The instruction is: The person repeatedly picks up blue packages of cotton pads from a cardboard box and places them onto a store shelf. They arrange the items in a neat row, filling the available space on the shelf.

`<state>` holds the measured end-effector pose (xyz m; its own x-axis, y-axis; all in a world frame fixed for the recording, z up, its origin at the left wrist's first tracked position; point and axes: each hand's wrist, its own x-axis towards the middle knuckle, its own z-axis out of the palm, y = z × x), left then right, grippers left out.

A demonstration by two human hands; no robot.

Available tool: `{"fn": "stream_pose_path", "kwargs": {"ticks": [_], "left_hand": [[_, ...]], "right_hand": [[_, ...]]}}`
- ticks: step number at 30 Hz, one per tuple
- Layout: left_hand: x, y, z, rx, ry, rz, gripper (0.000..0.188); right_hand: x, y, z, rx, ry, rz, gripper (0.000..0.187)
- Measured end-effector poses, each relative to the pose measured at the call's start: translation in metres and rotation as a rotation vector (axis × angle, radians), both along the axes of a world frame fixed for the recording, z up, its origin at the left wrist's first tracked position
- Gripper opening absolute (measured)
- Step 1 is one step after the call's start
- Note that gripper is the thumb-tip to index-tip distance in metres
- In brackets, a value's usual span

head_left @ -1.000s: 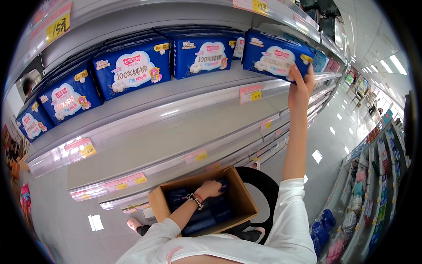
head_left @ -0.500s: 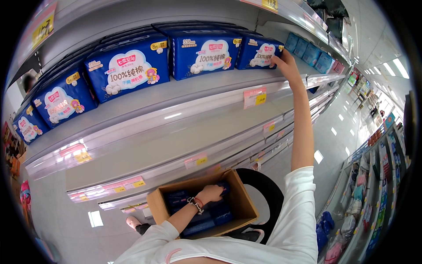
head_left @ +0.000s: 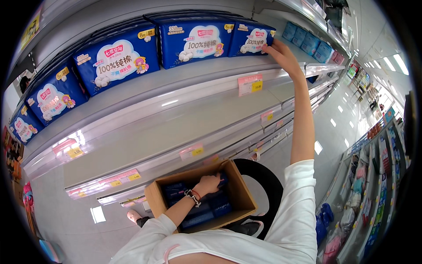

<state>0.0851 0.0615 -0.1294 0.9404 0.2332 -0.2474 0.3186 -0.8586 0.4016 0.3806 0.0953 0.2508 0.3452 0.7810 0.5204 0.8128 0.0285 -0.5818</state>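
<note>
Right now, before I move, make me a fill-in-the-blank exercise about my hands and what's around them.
1. Your right hand touches a dark-blue package on the ____.
2. Your left hand is inside a cardboard ____.
3. The hand with bracelets is the ____ one.
4. Your sleeves are ____ in colour.

Missing words: shelf; box; left; white.

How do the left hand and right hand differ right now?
Place: the left hand is down inside the cardboard carton; the right hand is up at the shelf.
Wrist: the left hand's has bracelets; the right hand's is bare.
Contact: the left hand is at the packs inside the carton; the right hand touches the rightmost dark blue pack on the shelf.
Shared: both are ungloved and at dark blue packs.
</note>
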Motion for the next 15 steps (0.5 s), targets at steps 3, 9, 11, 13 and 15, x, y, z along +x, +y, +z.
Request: {"fn": "stream_pose_path", "kwargs": {"ticks": [3, 9, 11, 13, 15], "left_hand": [[-0.003, -0.002, 0.002, 0.029, -0.030, 0.015, 0.065], [0.005, -0.005, -0.009, 0.165, -0.152, 0.017, 0.062], [0.005, -0.007, -0.013, 0.185, -0.146, 0.040, 0.066], [0.005, -0.005, -0.019, 0.170, -0.128, 0.081, 0.065], [0.000, -0.003, -0.018, 0.151, -0.109, 0.121, 0.063]], "right_hand": [[-0.005, 0.001, 0.002, -0.065, -0.077, -0.093, 0.051], [0.004, 0.000, -0.007, 0.447, -0.046, 0.110, 0.055], [0.012, -0.003, -0.026, 0.712, -0.066, 0.066, 0.046], [-0.050, -0.025, -0.039, 0.987, -0.099, 0.014, 0.040], [-0.102, -0.047, -0.067, 1.079, 0.003, 0.143, 0.035]]}}
